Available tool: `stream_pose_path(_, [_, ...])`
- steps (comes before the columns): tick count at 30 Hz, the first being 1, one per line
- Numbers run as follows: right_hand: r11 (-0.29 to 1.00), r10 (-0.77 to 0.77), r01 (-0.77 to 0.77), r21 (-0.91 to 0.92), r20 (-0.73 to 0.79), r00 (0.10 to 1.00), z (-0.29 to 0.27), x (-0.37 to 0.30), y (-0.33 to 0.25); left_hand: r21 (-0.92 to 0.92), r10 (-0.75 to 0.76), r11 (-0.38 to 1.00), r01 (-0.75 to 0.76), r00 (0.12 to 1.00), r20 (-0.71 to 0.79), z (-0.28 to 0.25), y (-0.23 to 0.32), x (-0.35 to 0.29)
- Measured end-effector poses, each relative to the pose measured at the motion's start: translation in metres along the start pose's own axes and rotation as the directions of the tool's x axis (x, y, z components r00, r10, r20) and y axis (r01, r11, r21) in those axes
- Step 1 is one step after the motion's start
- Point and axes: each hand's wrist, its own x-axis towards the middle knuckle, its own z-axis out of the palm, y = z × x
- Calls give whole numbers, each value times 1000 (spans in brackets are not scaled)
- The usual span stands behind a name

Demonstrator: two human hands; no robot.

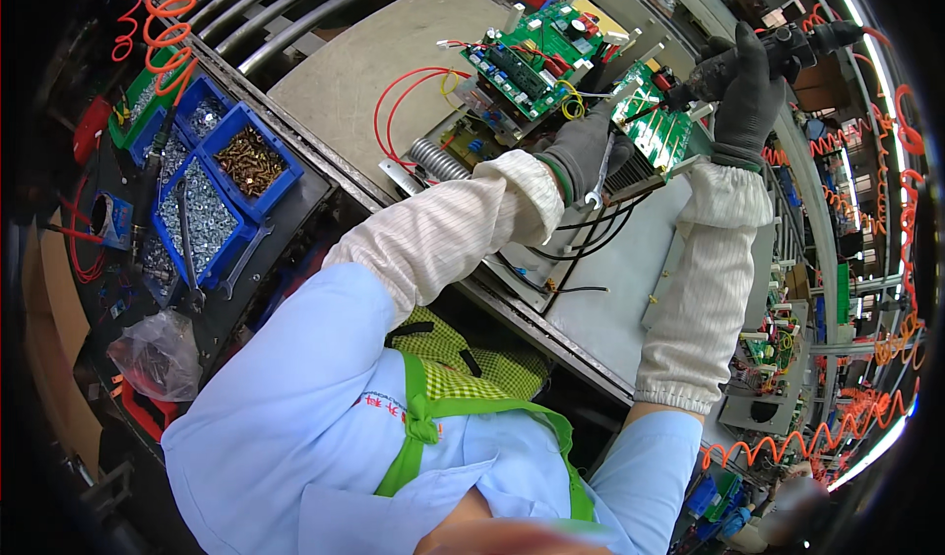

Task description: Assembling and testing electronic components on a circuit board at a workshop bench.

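My right hand [748, 97], in a dark grey glove, is closed around a black powered screwdriver [790, 51]. Its bit points left and down at a green circuit board [654, 127] with white standoffs. My left hand [581, 147], gloved too, is by the near edge of the boards, with a metal wrench [597, 183] in its fingers; its fingertips are partly hidden. A larger green circuit board [532, 68] full of parts sits left of the smaller one, on the same assembly. Red wires [386, 112] and a grey coiled part [439, 159] are at that assembly's left side.
Blue bins [236, 222] of screws, nuts and washers stand at the left, with loose wrenches [248, 260] and a clear plastic bag [157, 353]. Orange coiled hoses [175, 9] hang at the upper left and right. Metal rollers [305, 24] lie beyond the workbench. Black cables [591, 242] trail near me.
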Motion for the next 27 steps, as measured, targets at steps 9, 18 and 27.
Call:
stream_pose_path(9, [999, 35, -36, 28, 51, 998, 7, 6, -3, 778, 439, 401, -484, 847, 301, -18, -3, 4])
stream_pose_path(18, [968, -45, 10, 252, 136, 990, -6, 17, -13, 891, 476, 238, -388, 846, 241, -21, -23, 26])
stream_pose_path(27, [946, 55, -74, 314, 67, 996, -21, 33, -4, 602, 483, 641, -476, 860, 165, -16, -37, 33])
